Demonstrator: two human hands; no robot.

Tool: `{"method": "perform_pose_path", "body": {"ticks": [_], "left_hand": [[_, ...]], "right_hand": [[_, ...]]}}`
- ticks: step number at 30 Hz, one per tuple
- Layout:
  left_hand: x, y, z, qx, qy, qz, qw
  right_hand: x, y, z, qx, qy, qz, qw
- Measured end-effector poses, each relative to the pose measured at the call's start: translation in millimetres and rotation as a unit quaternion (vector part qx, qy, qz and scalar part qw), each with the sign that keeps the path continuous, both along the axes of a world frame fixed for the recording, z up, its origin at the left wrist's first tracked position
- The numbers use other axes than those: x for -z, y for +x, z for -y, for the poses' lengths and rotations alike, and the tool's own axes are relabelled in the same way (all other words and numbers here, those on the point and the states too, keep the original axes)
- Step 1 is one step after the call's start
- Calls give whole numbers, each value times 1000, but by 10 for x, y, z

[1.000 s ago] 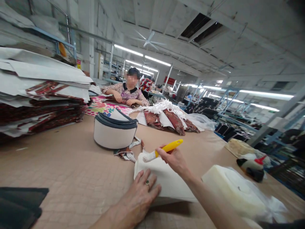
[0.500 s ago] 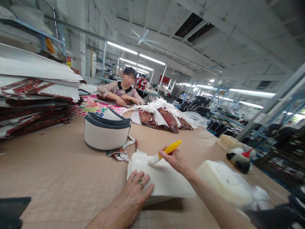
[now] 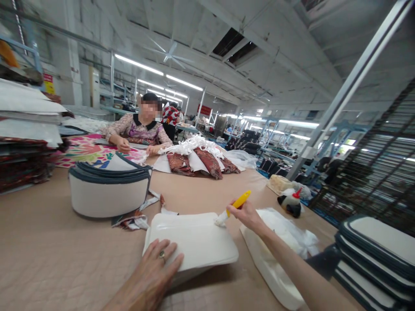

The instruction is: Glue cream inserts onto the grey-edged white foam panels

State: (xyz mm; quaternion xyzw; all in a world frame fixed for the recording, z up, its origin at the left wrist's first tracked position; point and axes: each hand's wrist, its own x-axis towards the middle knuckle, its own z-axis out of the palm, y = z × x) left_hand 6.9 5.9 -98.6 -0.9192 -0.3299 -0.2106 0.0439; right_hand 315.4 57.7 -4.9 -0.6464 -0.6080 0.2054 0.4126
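Note:
My right hand (image 3: 244, 212) grips a brush (image 3: 239, 203) by its yellow handle. The white bristles touch the top of a white, round-cornered panel (image 3: 197, 237) near its far right corner. This panel looks like the top of a low stack, raised off the table. My left hand (image 3: 158, 263), a ring on one finger, rests with spread fingers on the panel's near left edge. Right of it, partly behind my right forearm, stands a white plastic container (image 3: 275, 263) with clear plastic film about it.
Curved white pieces with dark edging (image 3: 108, 194) stand at the left; more are stacked at the right (image 3: 382, 246). Fabric scraps (image 3: 134, 220) lie behind the panel. A red-tipped bottle (image 3: 290, 202) lies beyond the container. Across the table (image 3: 48, 250) a person (image 3: 139, 129) handles fabric.
The view has swung to the right, bringing the right-hand stack into sight. The brush has moved toward the panel's right edge. My left hand keeps its place on the panel.

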Motion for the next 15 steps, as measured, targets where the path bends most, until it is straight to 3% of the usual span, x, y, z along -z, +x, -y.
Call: {"method": "perform_pose_path", "body": {"ticks": [3,6,8,10,12,15], "left_hand": [[-220,-22,44,9,-63,15,998],[-509,-88,-30,25,-234,79,969],[-662,-150,-171,13,-384,174,907],[-742,-210,-341,28,-505,256,824],[-760,-254,-477,46,-551,282,784],[-742,-292,-557,69,-538,273,795]], "right_hand": [[-131,27,98,23,11,-7,1000],[-282,-215,263,22,18,-29,999],[-334,-523,380,-9,5,-47,999],[-329,-891,478,-58,-17,-63,996],[-279,-1244,542,-110,-36,-74,991],[-186,-1610,566,-168,-50,-79,981]]}}
